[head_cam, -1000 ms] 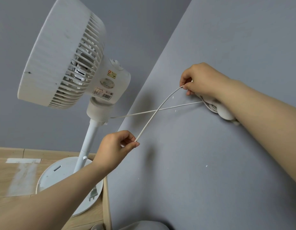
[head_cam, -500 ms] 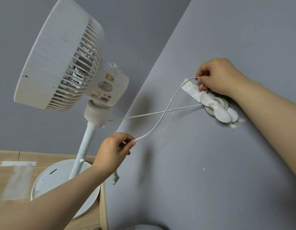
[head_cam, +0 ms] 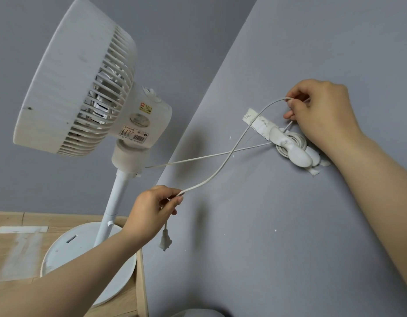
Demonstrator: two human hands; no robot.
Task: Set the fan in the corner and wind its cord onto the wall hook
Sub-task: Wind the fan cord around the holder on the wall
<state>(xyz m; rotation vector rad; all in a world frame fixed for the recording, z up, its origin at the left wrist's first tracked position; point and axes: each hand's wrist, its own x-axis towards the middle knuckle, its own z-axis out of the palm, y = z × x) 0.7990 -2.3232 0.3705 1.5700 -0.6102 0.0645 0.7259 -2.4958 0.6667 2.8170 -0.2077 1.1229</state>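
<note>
Fingers [head_cam: 291, 114] of the right hand [head_cam: 321, 110] clamped on the cord [head_cam: 234, 151], pinching a loop just above the hook [head_cam: 293, 152] on the wall [head_cam: 289, 225]; fingers of the left hand [head_cam: 152, 209] also closed on the cord, near its free end, plug [head_cam: 165, 242] dangling below the fist. Change: right hand has lifted off the hook and swung up over it since a second ago, when it covered the hook entirely; several coils now show wrapped round the hook, so another turn looks mid-way. Span between the hands is slacker and curvier than before, crossing over the taut run from the fan [head_cam: 83, 88] neck to the hook. Plug has come into view under the left hand, earlier hidden, then only partly seen. Little free cord left, so winding is probably near done. Fan stands upright on its base [head_cam: 67, 252] on the wood surface [head_cam: 15, 255] in the corner, head tilted, placement apparently finished; framing has shifted slightly.
</note>
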